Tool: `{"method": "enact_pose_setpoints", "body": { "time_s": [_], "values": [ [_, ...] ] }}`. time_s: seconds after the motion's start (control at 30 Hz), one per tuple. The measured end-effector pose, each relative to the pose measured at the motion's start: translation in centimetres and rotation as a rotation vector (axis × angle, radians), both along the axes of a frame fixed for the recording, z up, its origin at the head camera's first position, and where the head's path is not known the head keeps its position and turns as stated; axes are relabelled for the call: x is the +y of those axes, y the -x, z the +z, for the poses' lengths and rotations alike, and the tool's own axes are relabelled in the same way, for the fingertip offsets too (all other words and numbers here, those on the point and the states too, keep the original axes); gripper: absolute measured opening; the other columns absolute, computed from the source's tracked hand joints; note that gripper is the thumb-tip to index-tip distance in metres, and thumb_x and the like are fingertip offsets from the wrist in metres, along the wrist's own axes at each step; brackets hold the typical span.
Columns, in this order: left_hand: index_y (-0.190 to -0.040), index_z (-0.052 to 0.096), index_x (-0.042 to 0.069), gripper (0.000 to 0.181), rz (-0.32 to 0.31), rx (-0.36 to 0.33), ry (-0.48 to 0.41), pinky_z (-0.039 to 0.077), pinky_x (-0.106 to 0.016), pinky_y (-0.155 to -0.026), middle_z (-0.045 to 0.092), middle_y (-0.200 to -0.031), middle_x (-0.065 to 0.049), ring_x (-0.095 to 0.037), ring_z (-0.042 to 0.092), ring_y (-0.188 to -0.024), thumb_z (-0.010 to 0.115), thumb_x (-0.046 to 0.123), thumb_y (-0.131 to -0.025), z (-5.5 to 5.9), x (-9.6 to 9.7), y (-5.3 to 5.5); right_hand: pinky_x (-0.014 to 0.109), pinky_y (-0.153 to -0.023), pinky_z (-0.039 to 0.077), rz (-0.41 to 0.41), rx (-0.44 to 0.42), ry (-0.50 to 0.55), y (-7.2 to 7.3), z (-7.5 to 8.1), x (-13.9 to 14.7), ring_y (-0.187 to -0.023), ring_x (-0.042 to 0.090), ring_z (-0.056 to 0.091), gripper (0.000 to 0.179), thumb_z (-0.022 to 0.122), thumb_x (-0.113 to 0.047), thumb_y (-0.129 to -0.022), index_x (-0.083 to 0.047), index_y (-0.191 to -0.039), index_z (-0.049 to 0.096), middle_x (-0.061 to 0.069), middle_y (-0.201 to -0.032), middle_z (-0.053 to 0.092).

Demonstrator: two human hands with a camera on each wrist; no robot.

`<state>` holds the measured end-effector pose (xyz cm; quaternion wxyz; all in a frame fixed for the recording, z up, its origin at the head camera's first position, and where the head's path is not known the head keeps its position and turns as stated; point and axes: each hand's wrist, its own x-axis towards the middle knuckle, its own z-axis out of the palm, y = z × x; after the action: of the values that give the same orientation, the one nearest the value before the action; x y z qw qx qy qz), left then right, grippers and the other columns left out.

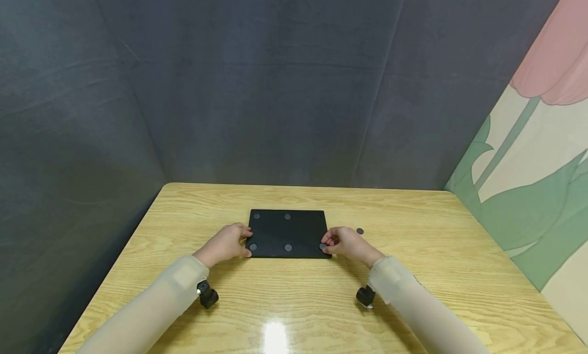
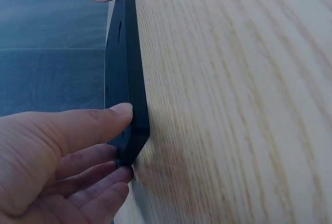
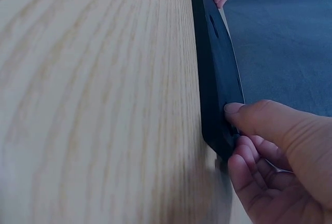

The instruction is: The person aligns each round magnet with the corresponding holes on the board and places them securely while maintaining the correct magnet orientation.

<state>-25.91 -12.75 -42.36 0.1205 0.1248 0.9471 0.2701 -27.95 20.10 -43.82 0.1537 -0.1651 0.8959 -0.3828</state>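
A flat black rectangular board [image 1: 288,232] lies on the table, with several small grey round discs on its upper face. My left hand [image 1: 230,240] holds its left edge. In the left wrist view the thumb [image 2: 120,109] rests on the near corner and the fingers bend against the side. My right hand [image 1: 346,242] is at the near right corner, thumb and finger around a grey disc [image 1: 323,246]. The right wrist view has the right thumb [image 3: 234,108] over that spot, partly hiding it, and curled fingers beside the edge. A darker round mark [image 1: 320,216] shows at the far right corner.
Another dark disc [image 1: 360,231] lies on the wooden table [image 1: 275,292], just right of the board and beyond my right hand. Grey cloth [image 1: 275,88] hangs behind and to the left. A wall with a painted flower [image 1: 528,190] stands at the right.
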Motion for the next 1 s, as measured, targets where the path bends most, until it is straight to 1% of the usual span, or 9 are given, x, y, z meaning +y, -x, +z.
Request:
{"method": "enact_pose_setpoints", "body": {
  "time_s": [0.23,0.53,0.83,1.0],
  "values": [
    [-0.121,0.06,0.0,0.054,0.002,0.0,-0.008,0.037,-0.043,-0.1,0.049,-0.133,-0.012,-0.033,0.043,-0.124,0.079,0.013,-0.073,-0.06,-0.05,0.0,0.023,-0.061,0.045,-0.006,-0.016,0.014,-0.03,0.1,-0.07,-0.07,0.013,0.052,0.014,0.071,-0.004,-0.079,-0.002,-0.09,0.063,0.002,-0.079,0.059],
    [-0.122,0.06,0.0,0.054,0.0,0.001,-0.009,0.037,-0.044,-0.1,0.049,-0.134,-0.012,-0.033,0.042,-0.124,0.079,0.014,-0.073,-0.03,-0.11,0.0,0.023,-0.061,0.044,-0.017,-0.016,0.005,0.02,0.04,-0.09,-0.069,0.013,0.05,0.014,0.072,-0.005,-0.079,-0.003,-0.09,0.064,0.002,-0.078,0.058],
    [-0.12,0.061,-0.001,0.054,-0.009,0.011,-0.002,0.036,-0.043,-0.101,0.05,-0.132,-0.012,-0.032,0.043,-0.124,0.08,0.014,-0.072,-0.1,-0.08,0.11,0.023,-0.06,0.045,-0.048,-0.034,-0.032,0.03,-0.01,-0.23,-0.07,0.013,0.052,0.013,0.072,-0.005,-0.078,-0.006,-0.089,0.064,0.001,-0.078,0.058],
    [-0.12,0.061,-0.001,0.054,-0.009,0.013,-0.001,0.036,-0.043,-0.101,0.05,-0.132,-0.012,-0.032,0.042,-0.124,0.08,0.015,-0.072,-0.06,-0.1,0.15,0.024,-0.061,0.045,-0.036,-0.033,-0.026,-0.01,0.03,-0.2,-0.071,0.014,0.052,0.014,0.072,-0.005,-0.079,-0.005,-0.09,0.064,0.002,-0.079,0.059]
  ]
}}
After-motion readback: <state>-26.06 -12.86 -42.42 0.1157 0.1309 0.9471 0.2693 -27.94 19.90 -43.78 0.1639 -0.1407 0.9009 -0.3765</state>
